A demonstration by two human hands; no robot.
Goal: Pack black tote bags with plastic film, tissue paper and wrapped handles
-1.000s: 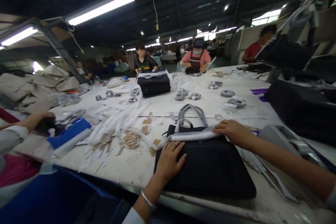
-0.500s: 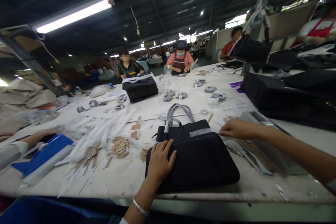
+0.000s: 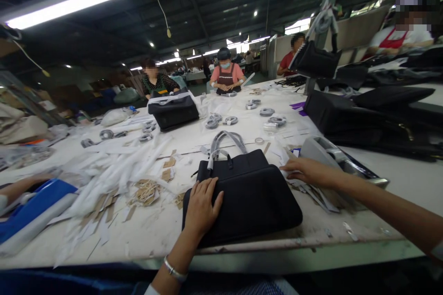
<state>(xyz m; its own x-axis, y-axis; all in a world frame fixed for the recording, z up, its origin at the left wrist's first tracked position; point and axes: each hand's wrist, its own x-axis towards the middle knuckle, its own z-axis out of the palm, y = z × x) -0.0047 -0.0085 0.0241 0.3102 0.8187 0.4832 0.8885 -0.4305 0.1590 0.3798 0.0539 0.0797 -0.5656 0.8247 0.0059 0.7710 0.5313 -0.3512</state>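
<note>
A black handbag lies on its side on the table in front of me. Its two handles, wrapped in pale plastic, point away from me. My left hand rests flat on the bag's left part, fingers stretched out. At the bag's right upper corner is my right hand; its fingers are drawn together beside white paper scraps, and what they hold, if anything, is hidden. Just beyond that hand stands a grey tape dispenser.
Brown tags with string and white plastic wrap lie left. Grey coiled straps and another black bag are farther back. Black bags are piled right. A co-worker's arm reaches over a blue sheet. Co-workers sit opposite.
The pale strip that lay across the bag's upper edge no longer shows there. My left hand stays on the bag; my right stays near its corner. The whole view has shifted slightly.
</note>
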